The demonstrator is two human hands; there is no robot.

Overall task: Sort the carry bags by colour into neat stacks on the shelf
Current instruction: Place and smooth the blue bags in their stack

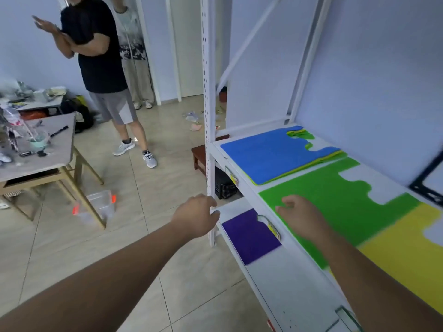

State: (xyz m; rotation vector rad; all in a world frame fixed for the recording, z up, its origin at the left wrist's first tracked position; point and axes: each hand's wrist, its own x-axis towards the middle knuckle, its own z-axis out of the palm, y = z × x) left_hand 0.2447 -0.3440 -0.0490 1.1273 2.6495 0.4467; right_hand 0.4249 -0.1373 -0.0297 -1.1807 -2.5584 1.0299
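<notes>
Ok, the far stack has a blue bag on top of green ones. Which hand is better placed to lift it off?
Probably the right hand: it is over the green bag on the same shelf as the blue bag. The left hand is by the shelf post, lower down.

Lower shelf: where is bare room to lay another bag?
The lower shelf is bare from the purple bag toward the camera. The upper shelf is crowded: blue bag, green bag, yellow bag; only its back strip is bare.
</notes>
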